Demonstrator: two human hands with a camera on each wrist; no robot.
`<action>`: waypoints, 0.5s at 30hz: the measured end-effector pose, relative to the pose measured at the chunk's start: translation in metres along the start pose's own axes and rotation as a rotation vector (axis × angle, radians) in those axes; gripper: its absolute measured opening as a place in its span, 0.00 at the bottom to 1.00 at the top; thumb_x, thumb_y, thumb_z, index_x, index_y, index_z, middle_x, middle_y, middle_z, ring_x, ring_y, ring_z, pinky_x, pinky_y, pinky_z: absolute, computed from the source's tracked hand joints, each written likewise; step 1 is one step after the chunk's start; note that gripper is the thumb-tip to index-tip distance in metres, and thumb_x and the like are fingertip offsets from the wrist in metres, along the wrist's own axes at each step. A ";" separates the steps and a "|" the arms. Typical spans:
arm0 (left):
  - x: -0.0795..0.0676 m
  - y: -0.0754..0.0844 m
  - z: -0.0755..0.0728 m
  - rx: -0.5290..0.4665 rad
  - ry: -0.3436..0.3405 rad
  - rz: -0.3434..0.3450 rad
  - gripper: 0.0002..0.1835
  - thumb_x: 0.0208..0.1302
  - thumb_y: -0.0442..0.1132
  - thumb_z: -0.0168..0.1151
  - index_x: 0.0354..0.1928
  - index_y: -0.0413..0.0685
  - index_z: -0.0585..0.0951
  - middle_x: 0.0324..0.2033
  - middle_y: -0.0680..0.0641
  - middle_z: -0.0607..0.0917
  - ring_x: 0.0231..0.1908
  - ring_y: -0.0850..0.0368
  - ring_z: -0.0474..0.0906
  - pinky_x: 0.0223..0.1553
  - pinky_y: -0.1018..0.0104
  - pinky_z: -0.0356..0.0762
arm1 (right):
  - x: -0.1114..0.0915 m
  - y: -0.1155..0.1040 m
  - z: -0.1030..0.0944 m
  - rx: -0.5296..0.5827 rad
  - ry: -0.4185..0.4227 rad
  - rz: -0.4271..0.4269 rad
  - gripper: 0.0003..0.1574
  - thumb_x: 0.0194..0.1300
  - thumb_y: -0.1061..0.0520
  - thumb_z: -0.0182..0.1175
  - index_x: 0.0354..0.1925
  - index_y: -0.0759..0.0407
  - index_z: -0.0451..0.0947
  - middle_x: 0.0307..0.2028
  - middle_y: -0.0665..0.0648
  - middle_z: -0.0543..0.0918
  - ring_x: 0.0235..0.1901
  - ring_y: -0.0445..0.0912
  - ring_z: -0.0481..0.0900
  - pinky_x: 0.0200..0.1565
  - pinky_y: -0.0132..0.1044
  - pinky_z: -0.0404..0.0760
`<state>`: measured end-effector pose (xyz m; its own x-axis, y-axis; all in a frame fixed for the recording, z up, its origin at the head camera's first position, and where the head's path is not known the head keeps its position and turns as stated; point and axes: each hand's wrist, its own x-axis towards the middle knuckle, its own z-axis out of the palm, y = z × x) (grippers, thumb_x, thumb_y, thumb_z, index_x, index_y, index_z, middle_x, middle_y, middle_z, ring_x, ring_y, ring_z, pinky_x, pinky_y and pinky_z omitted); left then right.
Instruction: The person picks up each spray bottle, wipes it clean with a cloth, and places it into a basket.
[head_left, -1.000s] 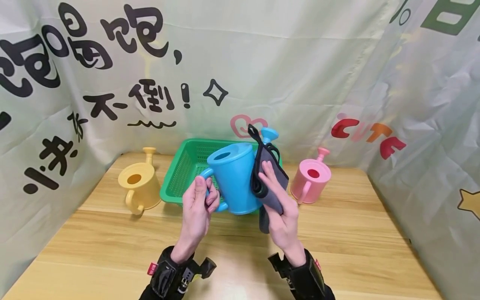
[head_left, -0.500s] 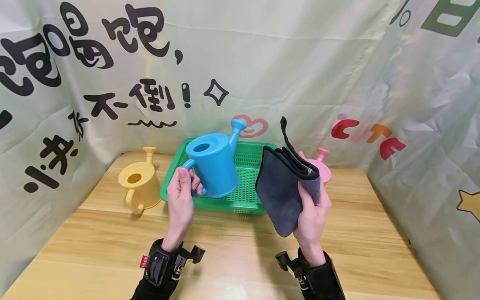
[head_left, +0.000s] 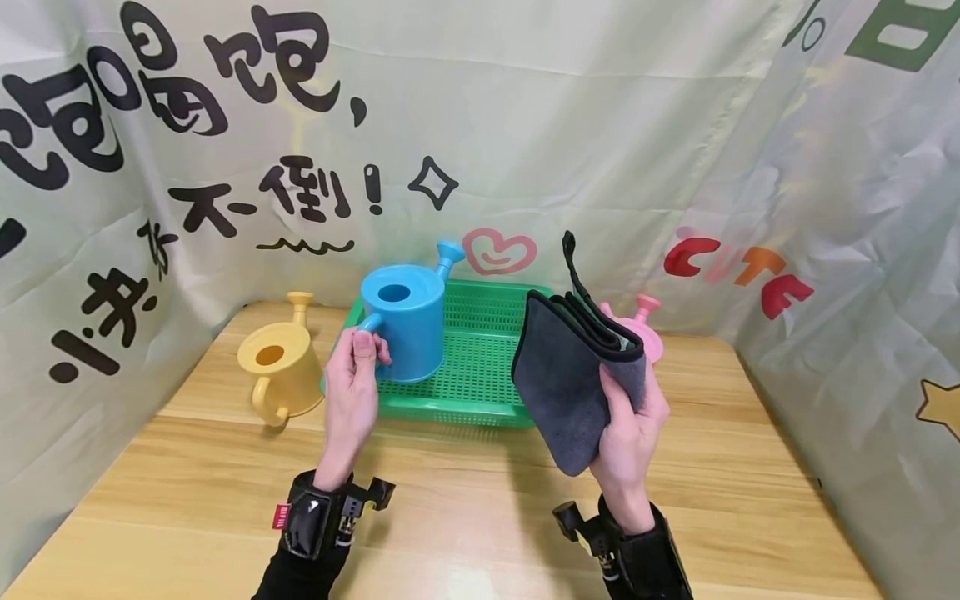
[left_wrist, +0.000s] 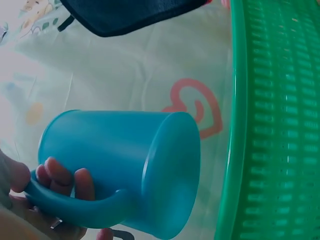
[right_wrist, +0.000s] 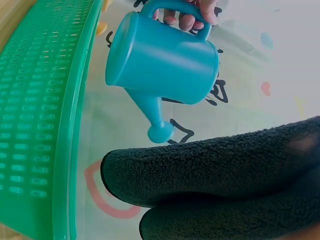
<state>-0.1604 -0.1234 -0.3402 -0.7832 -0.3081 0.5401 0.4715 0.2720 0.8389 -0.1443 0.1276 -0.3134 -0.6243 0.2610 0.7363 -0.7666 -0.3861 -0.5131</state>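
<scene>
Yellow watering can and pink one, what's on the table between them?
The green basket stands between the yellow watering can and the pink watering can, as the head view shows.

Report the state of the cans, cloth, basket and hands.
Blue can: held up, roughly upright
Gray cloth: folded
Left hand: grips blue can's handle
Right hand: holds gray cloth
Green basket: open side up on table
Yellow can: upright on table
Pink can: mostly hidden behind cloth
</scene>
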 end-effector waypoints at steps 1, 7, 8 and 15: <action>0.000 -0.001 0.000 0.019 -0.002 -0.004 0.18 0.77 0.41 0.40 0.37 0.32 0.72 0.28 0.38 0.75 0.35 0.53 0.71 0.41 0.60 0.66 | 0.000 0.000 0.000 0.002 0.000 -0.001 0.25 0.67 0.79 0.35 0.59 0.81 0.66 0.60 0.75 0.70 0.65 0.63 0.60 0.63 0.41 0.68; 0.003 -0.006 -0.004 0.223 -0.026 -0.032 0.19 0.76 0.46 0.41 0.37 0.39 0.75 0.31 0.40 0.80 0.36 0.49 0.73 0.42 0.53 0.69 | 0.000 -0.001 -0.001 0.001 0.002 0.002 0.25 0.67 0.79 0.35 0.60 0.81 0.66 0.60 0.74 0.70 0.66 0.62 0.58 0.62 0.40 0.68; 0.003 -0.007 -0.004 0.254 -0.037 -0.039 0.19 0.77 0.46 0.41 0.37 0.39 0.76 0.32 0.40 0.80 0.37 0.48 0.73 0.43 0.51 0.69 | 0.000 -0.001 -0.001 0.000 0.002 0.002 0.25 0.67 0.79 0.35 0.59 0.81 0.66 0.60 0.74 0.70 0.66 0.62 0.58 0.63 0.40 0.68; 0.005 -0.015 -0.006 0.383 -0.114 -0.178 0.23 0.77 0.50 0.37 0.36 0.40 0.76 0.34 0.40 0.81 0.37 0.45 0.71 0.41 0.52 0.65 | 0.000 -0.001 -0.001 -0.012 0.003 -0.005 0.26 0.66 0.80 0.35 0.59 0.80 0.67 0.60 0.74 0.71 0.68 0.61 0.55 0.63 0.40 0.67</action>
<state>-0.1693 -0.1351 -0.3496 -0.8885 -0.2836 0.3607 0.1578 0.5492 0.8206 -0.1439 0.1287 -0.3139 -0.6207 0.2659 0.7376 -0.7716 -0.3740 -0.5145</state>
